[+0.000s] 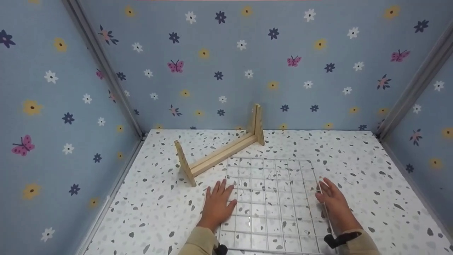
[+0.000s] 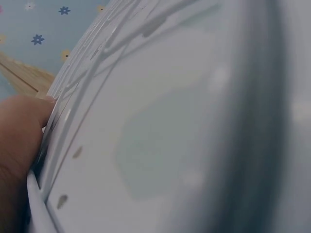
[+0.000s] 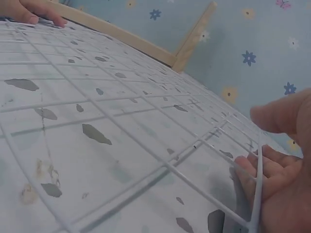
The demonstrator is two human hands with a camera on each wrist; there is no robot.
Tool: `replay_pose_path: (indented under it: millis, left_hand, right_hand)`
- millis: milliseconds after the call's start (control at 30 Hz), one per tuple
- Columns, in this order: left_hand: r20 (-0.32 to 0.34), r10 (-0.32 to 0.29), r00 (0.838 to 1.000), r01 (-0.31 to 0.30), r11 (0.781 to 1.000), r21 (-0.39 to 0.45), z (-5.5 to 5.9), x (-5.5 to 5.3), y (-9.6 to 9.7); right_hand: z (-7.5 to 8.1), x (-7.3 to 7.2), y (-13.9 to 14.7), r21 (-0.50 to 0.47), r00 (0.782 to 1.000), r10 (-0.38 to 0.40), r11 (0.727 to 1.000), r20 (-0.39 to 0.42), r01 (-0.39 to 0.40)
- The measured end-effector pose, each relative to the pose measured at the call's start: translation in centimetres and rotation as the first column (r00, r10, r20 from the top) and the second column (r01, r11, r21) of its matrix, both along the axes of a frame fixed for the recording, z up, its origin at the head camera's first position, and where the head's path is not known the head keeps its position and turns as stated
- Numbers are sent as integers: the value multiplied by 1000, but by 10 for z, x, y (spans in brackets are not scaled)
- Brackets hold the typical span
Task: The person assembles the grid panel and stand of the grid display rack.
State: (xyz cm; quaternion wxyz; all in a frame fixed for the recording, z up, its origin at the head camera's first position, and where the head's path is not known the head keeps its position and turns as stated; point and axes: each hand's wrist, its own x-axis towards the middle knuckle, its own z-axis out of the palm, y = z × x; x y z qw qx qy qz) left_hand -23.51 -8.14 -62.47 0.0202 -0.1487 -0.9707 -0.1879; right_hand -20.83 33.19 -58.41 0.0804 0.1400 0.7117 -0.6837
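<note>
One grid's [image 1: 265,191] btwn L grip [image 1: 217,206] & R grip [image 1: 335,203].

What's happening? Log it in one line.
left hand: spread at left edge of wire grid | right hand: fingers under right edge, thumb above | wooden frame: beyond grid

From the head, looks forward and down over worktop [image 1: 159,212] and wall [image 1: 226,53]; from each wrist, skims close across the grid [image 3: 168,164]; shares grid and wooden frame [image 1: 223,154] in all three.
</note>
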Motion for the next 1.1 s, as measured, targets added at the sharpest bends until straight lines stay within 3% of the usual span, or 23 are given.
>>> replay_pose_path:
  millis: [133,233,333,667,900,1100]
  left_hand:
    - [1,8,1000,-8,1000,0,-2,2,0]
    - [-3,9,1000,-9,1000,2,-2,3,1]
    - [0,10,1000,-10,1000,7,-1,5,2]
    - [-16,15,1000,-14,1000,24,1,6,1]
    - [11,46,999,-47,988,149,2,3,-2]
    - [95,81,992,-106,948,301,6,0,-2]
  right_hand:
    - [-2,-1,-1,-39,997,-21,999,71,24]
    - [-1,-3,-1,8,997,-2,1000,80,1]
    - [0,-5,-2,-7,998,24,1000,59,-24]
    - [1,-6,0,-204,996,29,979,83,-12]
    - [-5,-3,3,-321,998,44,947,52,-25]
    - [-1,-2,5,-333,998,52,942,32,-38]
